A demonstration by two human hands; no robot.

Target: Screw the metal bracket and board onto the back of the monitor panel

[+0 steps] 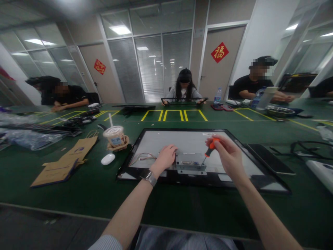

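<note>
A large flat display panel point(145, 144) with a black frame lies back side up in front of me. Near its close edge sits a metal bracket point(191, 168) with a row of connectors. My left hand point(166, 158) holds the bracket's left end, its fingers bent over the corner; the thumb is hidden. My right hand point(230, 154) grips an orange and black screwdriver point(211, 147) by the handle. Its shaft slants down, with the tip at the bracket's right end. Whether a screw is under the tip is too small to tell. Thin wires point(143, 156) lie left of my left hand.
Left of the panel are a white mouse point(108, 159), an iced drink cup point(114, 135) in a carton holder and a brown paper bag point(75, 152). To the right lie a black flat device point(269, 158) and cables point(301, 147). Several people sit across the green table point(99, 196).
</note>
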